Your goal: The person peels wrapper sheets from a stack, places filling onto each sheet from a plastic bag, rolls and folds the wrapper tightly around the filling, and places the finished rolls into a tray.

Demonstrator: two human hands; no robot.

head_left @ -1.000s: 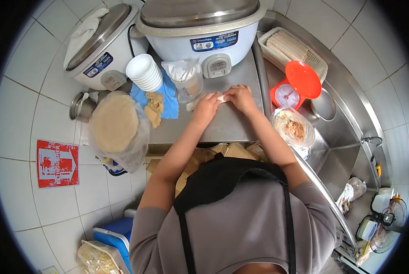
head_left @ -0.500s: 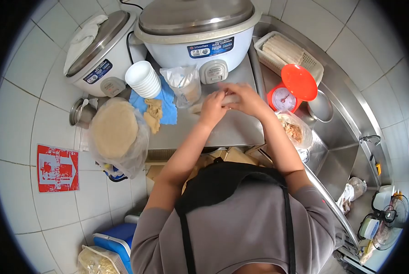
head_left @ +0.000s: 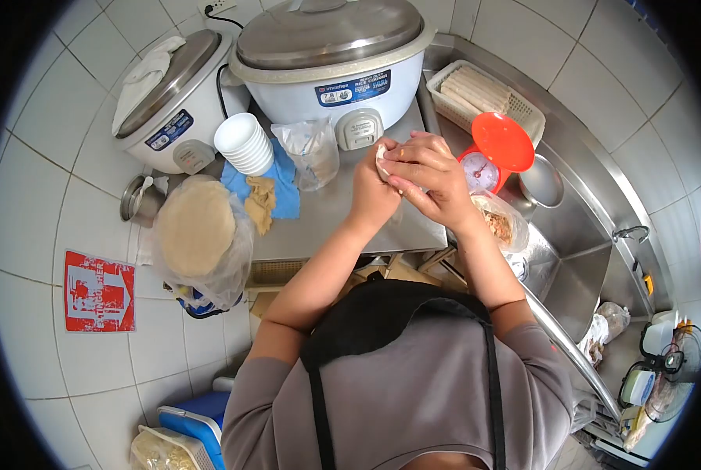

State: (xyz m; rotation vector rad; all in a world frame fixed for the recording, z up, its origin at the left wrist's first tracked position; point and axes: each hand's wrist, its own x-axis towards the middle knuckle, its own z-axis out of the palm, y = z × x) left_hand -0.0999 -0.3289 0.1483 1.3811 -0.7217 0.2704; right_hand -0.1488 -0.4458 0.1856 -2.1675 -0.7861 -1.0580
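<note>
A pale spring roll [head_left: 382,161] is held between my two hands above the steel worktop, mostly hidden by the fingers with only a whitish part showing. My left hand [head_left: 371,190] is wrapped round it. From the other side, the bent fingers of my right hand [head_left: 435,174] press against it. Just left of the hands stands a clear plastic container with a bag [head_left: 309,153]. A stack of thin round wrappers [head_left: 196,223] lies on plastic at the worktop's left end. Several similar rolls [head_left: 475,90] lie in a white basket [head_left: 525,119] at the back right.
Two rice cookers [head_left: 338,86] stand along the back. White cups [head_left: 245,145] are stacked on a blue cloth [head_left: 286,188] beside a crumpled tan cloth [head_left: 259,205]. To the right are a red scale [head_left: 480,169], a bag of filling [head_left: 497,225], a steel bowl [head_left: 542,185] and a sink [head_left: 573,282].
The spring roll has come up off the worktop in my hands. My left hand now wraps round it, and both hands have turned more upright. The view has shifted slightly.
</note>
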